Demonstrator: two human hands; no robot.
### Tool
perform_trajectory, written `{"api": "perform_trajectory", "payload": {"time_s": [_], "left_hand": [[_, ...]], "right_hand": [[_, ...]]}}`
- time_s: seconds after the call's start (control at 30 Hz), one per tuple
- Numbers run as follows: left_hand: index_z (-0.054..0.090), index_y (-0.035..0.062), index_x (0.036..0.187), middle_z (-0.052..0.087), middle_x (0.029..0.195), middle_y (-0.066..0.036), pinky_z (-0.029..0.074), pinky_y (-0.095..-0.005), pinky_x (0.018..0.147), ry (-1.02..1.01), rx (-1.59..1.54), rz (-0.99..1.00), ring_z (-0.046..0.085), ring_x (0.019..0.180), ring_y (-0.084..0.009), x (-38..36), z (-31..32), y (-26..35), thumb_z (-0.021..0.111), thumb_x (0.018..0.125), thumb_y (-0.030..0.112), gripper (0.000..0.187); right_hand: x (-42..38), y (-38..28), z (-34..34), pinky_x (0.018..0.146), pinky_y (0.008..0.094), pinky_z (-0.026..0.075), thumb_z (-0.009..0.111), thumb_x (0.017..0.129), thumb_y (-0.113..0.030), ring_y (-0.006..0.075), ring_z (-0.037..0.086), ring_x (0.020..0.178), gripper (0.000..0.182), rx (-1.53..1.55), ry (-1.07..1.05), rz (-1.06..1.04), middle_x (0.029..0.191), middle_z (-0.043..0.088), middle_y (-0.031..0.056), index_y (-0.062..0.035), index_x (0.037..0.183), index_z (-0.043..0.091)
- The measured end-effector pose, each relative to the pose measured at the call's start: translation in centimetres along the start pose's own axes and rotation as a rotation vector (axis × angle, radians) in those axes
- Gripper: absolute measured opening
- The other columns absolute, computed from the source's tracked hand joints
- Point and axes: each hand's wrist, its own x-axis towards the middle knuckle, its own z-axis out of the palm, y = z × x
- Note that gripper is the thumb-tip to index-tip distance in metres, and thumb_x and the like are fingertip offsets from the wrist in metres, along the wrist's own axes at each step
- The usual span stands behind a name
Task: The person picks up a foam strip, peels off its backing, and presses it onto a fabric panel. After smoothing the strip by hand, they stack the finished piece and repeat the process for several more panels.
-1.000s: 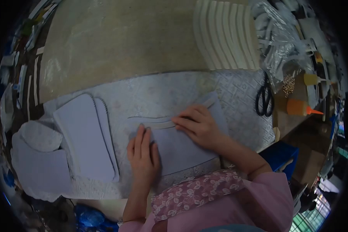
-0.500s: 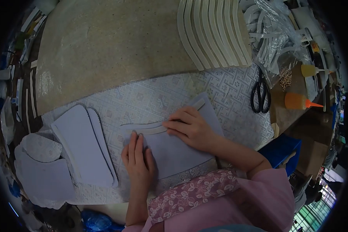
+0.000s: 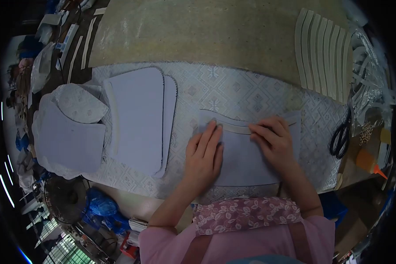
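Observation:
A light lavender-grey flat panel (image 3: pixel 246 163) with a curved upper edge lies before me on the patterned table cover. Along that edge runs a narrow pale strip (image 3: pixel 236 129). My left hand (image 3: pixel 203 157) rests on the panel's left part, fingers stretched out, tips at the strip's left end. My right hand (image 3: pixel 275 143) is over the strip farther right, its thumb and bent fingers closed on it. Part of the strip is hidden under this hand, and its far end shows beyond the knuckles.
To the left lie stacked larger panels (image 3: pixel 138 119) and another cut panel (image 3: pixel 70 143). Several pale curved strips (image 3: pixel 323 53) are laid out on a brown board (image 3: pixel 215 35). Black-handled scissors (image 3: pixel 340 138) and an orange-tipped glue bottle (image 3: pixel 368 161) are at the right.
The camera view has turned and shifted left, so everything appears displaced. Both hands stay on the panel at the strip, the left fingertips near its left end.

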Motion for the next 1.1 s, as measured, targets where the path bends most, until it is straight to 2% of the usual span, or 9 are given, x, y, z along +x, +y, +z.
{"api": "perform_trajectory", "payload": {"time_s": [0.3,0.4,0.5,0.6,0.7,0.8,0.9,1.0,1.1], "left_hand": [[0.059,0.0005,0.135,0.056,0.144,-0.013,0.046,-0.0398,0.098,0.003,0.037,0.009,0.055,0.109,-0.0310,0.1,0.1,0.0,0.065,0.091,0.008,0.045],[0.059,0.0007,0.135,0.056,0.144,-0.014,0.045,-0.0392,0.098,-0.012,0.075,0.007,0.055,0.109,-0.0303,0.1,0.1,0.2,0.065,0.091,0.008,0.045],[0.059,0.0012,0.136,0.055,0.144,-0.014,0.043,-0.0394,0.100,-0.019,0.110,0.010,0.054,0.110,-0.0305,0.1,0.1,0.3,0.064,0.092,0.008,0.045],[0.059,0.0022,0.136,0.054,0.146,-0.015,0.041,-0.0410,0.102,-0.020,0.116,0.022,0.053,0.112,-0.0314,0.0,0.4,0.4,0.062,0.092,0.006,0.044],[0.060,0.0039,0.137,0.053,0.148,-0.016,0.040,-0.0428,0.103,-0.034,0.126,0.033,0.052,0.114,-0.0322,0.0,0.4,0.6,0.061,0.093,0.005,0.044],[0.059,0.0068,0.139,0.050,0.150,-0.017,0.039,-0.0446,0.103,-0.050,0.156,0.043,0.050,0.116,-0.0335,-0.2,0.5,0.5,0.060,0.093,0.005,0.046],[0.059,0.0078,0.140,0.049,0.151,-0.017,0.039,-0.0449,0.103,-0.067,0.181,0.036,0.049,0.116,-0.0344,-0.2,0.4,0.6,0.060,0.093,0.005,0.046],[0.059,0.0079,0.140,0.049,0.151,-0.017,0.040,-0.0448,0.103,-0.067,0.197,0.033,0.048,0.116,-0.0348,-0.2,0.5,0.7,0.059,0.093,0.005,0.047],[0.059,0.0067,0.140,0.049,0.150,-0.017,0.040,-0.0445,0.103,-0.065,0.209,0.032,0.048,0.116,-0.0348,-0.3,0.6,0.7,0.058,0.094,0.005,0.046]], "right_hand": [[-0.1,0.1,0.1,0.087,0.0396,0.049,0.081,0.076,-0.007,0.0277,0.059,0.099,0.030,-0.006,0.001,-0.017,0.104,0.064,0.0042,-0.0083,0.105,0.075],[-0.2,0.1,-0.2,0.093,0.0412,0.050,0.080,0.077,-0.006,0.0283,0.060,0.104,0.031,0.001,-0.035,0.003,0.108,0.064,0.0072,-0.0074,0.107,0.075],[-0.7,-0.8,-1.3,0.103,0.0451,0.049,0.076,0.079,-0.001,0.0307,0.060,0.114,0.033,-0.007,0.074,-0.029,0.116,0.064,0.0115,-0.0052,0.112,0.073],[-3.8,-0.1,-3.3,0.109,0.0496,0.045,0.072,0.081,0.004,0.0340,0.057,0.124,0.037,-0.101,0.091,-0.058,0.129,0.060,0.0148,-0.0027,0.117,0.071],[-6.0,0.7,-3.6,0.108,0.0503,0.045,0.069,0.082,0.004,0.0355,0.056,0.127,0.042,-0.161,0.092,0.060,0.136,0.057,0.0152,-0.0017,0.124,0.068],[-6.3,0.4,-3.4,0.111,0.0511,0.041,0.070,0.085,-0.004,0.0343,0.051,0.133,0.049,-0.192,0.050,0.118,0.145,0.051,0.0146,-0.0031,0.133,0.062],[-6.2,0.3,-3.2,0.116,0.0516,0.034,0.071,0.088,-0.016,0.0318,0.042,0.142,0.059,-0.285,-0.081,0.125,0.153,0.045,0.0130,-0.0048,0.143,0.054],[-6.1,0.4,-3.2,0.120,0.0525,0.025,0.072,0.087,-0.027,0.0296,0.034,0.149,0.068,-0.300,-0.154,0.126,0.159,0.038,0.0114,-0.0052,0.147,0.049],[-6.2,0.6,-3.0,0.121,0.0532,0.022,0.073,0.086,-0.030,0.0285,0.032,0.150,0.072,-0.308,-0.161,0.128,0.160,0.037,0.0111,-0.0050,0.149,0.047]]}}
